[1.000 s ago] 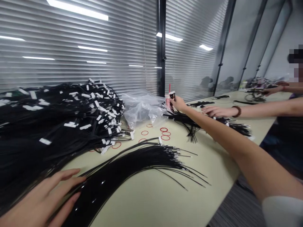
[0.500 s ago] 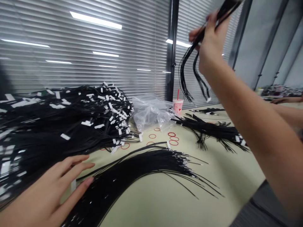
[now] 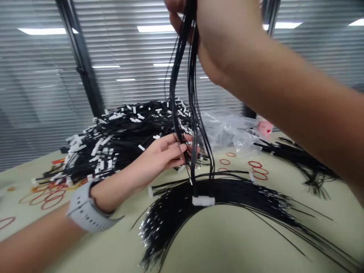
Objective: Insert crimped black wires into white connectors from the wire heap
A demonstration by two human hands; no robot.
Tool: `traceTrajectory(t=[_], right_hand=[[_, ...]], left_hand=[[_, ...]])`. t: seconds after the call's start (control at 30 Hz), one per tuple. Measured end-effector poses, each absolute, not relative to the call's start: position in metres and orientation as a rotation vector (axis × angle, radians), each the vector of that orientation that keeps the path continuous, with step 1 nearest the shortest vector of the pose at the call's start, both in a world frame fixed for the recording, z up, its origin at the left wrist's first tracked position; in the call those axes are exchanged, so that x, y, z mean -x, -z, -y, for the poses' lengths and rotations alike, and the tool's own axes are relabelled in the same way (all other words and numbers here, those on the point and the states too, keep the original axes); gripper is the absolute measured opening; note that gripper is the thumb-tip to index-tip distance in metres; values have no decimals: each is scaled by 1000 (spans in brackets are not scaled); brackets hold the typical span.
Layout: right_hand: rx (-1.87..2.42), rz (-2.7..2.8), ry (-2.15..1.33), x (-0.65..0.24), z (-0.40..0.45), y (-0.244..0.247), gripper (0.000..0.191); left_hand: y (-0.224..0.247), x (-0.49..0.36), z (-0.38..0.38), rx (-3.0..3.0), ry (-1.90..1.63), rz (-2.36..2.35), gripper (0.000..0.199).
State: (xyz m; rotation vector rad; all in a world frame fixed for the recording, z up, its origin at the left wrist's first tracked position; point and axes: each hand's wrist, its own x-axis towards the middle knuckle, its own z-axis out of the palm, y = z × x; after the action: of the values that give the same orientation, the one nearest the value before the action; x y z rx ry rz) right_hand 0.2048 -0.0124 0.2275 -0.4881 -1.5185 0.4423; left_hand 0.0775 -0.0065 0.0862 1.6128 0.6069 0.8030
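My right hand [image 3: 216, 38], raised at the top and partly cut off, grips a bundle of thin black wires [image 3: 193, 87] that hangs down in two strands. A white connector [image 3: 203, 201] is at the lower end of one strand, just over a curved bundle of black wires [image 3: 227, 189] lying on the table. My left hand [image 3: 170, 151], with a grey watch band [image 3: 88, 208] on its wrist, has its fingers closed around the other hanging strand near its lower end. The fingertips are partly hidden by wires.
Behind my left arm a large pile of black wires with white connectors [image 3: 113, 140] covers the table [image 3: 222, 246]. Clear plastic bags [image 3: 227, 129], a pink cup [image 3: 265, 129], red rubber bands [image 3: 257, 170] and another dark wire bundle [image 3: 298, 159] lie farther right.
My right hand has brought the hanging wires leftward over the lying bundle. My left hand has moved from the pile's front up to the hanging wires and closed on them. The view has turned right.
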Motion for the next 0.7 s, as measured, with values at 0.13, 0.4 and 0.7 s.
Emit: traceTrajectory(t=[0.13,0.4,0.7], right_hand=[[390,1490,-314,-200,-10,-214,11],[443,1600,-133,-208,-33,-189,13],[450,1599,-39,-189,-29,-191,20]], left_hand=[[-79,-72,3,-1454,-665,-552,21],[-72,-73,1,-1240,-584,-540,43],[-68,-74,5,-1322,-604,-569,38]])
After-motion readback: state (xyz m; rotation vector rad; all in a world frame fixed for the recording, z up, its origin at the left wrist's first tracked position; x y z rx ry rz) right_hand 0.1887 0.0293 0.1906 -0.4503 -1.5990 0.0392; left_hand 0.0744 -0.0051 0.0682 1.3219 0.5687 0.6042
